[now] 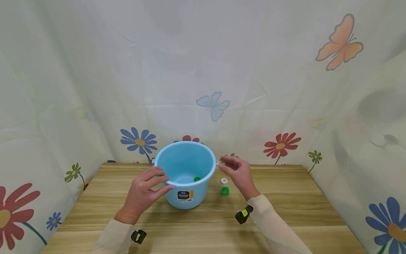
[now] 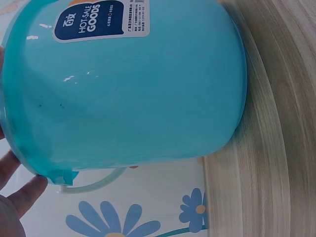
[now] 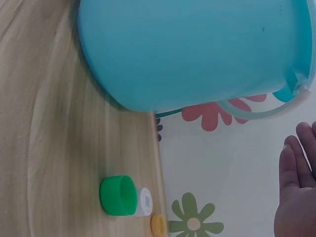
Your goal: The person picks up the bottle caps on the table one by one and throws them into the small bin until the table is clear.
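Note:
A light blue plastic bucket [image 1: 187,192] stands upright on the table, a dark label on its front. My left hand [image 1: 144,188] holds the near-left part of its rim between fingers and thumb; in the left wrist view fingers [image 2: 28,196] touch the rim by the handle joint. To the right of the bucket is my right hand [image 1: 238,174], fingers extended and apart from it in the right wrist view. Inside the bucket lies a green cap [image 1: 197,179]. Below the right hand, another green cap [image 3: 118,195], a white cap [image 3: 144,202] and a yellow cap [image 3: 158,225] form a row.
The wooden table [image 1: 152,233] reaches back to a pale curtain [image 1: 177,70] printed with flowers and butterflies, which also runs along both sides. The bucket's pale handle [image 3: 261,112] hangs down behind it.

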Tool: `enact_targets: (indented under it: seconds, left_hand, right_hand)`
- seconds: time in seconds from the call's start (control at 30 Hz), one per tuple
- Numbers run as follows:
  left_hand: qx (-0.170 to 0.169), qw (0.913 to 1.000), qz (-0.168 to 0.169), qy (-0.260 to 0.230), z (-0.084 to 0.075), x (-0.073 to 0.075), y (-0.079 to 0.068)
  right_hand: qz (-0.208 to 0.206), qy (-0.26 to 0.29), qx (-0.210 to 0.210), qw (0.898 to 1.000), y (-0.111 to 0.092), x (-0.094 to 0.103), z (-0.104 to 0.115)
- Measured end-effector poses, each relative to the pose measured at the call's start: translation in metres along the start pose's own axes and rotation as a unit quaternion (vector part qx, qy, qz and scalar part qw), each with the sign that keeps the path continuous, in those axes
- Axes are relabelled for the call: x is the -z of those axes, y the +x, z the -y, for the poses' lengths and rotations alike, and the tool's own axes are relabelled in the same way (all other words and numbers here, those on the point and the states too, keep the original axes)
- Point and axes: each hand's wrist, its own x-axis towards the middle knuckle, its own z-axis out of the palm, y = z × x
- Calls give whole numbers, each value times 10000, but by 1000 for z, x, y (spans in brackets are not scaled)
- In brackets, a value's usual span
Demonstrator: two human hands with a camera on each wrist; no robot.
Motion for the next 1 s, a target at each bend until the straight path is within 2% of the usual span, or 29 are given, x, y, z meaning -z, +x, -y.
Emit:
enact_targets:
  seconds: [0.43, 0.7, 1.0]
  left_hand:
    - [-82, 9999, -82, 0, -1, 0, 1]
    - [-80, 10000, -57, 14, -3, 1, 1]
    - [-112, 9999, -76, 9, -2, 1, 1]
  right_hand:
    - [-20, -95, -225, 9997, -12, 8, -25]
    - [106, -166, -271, 9994, -19, 9, -38]
    - [233, -383, -718, 9964, -25, 9, -50]
